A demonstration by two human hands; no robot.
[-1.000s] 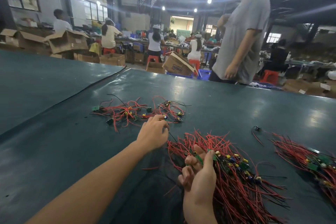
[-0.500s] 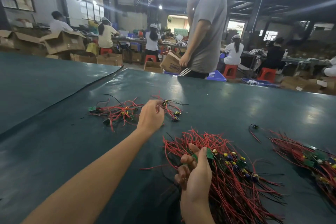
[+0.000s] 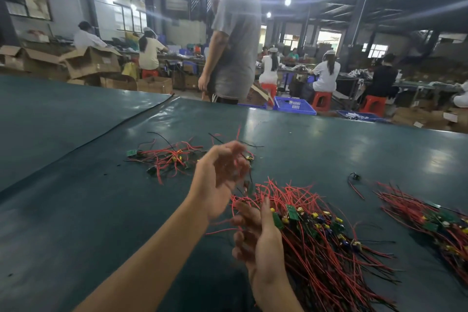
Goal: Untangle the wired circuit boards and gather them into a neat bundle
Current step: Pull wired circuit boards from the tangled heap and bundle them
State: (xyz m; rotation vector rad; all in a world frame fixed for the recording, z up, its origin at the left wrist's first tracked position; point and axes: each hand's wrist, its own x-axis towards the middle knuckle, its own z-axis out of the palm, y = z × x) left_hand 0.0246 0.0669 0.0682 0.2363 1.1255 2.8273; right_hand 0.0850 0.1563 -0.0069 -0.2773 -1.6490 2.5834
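Left grip (image 3: 220,180) has lifted off the small tangle (image 3: 167,159) and swung back toward the right grip (image 3: 260,243). Person in a grey shirt (image 3: 236,40) has walked further left behind the bench (image 3: 76,210).

Head view:
- Left grip is up off the bench and motion-blurred, fingers half curled round a few red wires of one wired board (image 3: 249,186). That board dangles just below the fingers, too blurred for detail.
- Right grip is clenched on the near end of the big bundle (image 3: 329,256), thumb upright against the green boards. Wire tails fan out toward the near right.
- Big bundle lies on the bench, centre-right.
- Small tangle sits further out, left of centre, apart from the bundle.
- Third pile (image 3: 435,223) of red-wired boards lies at the right edge. One stray black-wired part (image 3: 354,177) sits between it and the bundle.
- Behind the bench: cardboard boxes (image 3: 88,61) at left, blue crate (image 3: 295,105), seated workers (image 3: 326,76) on red stools (image 3: 321,100).
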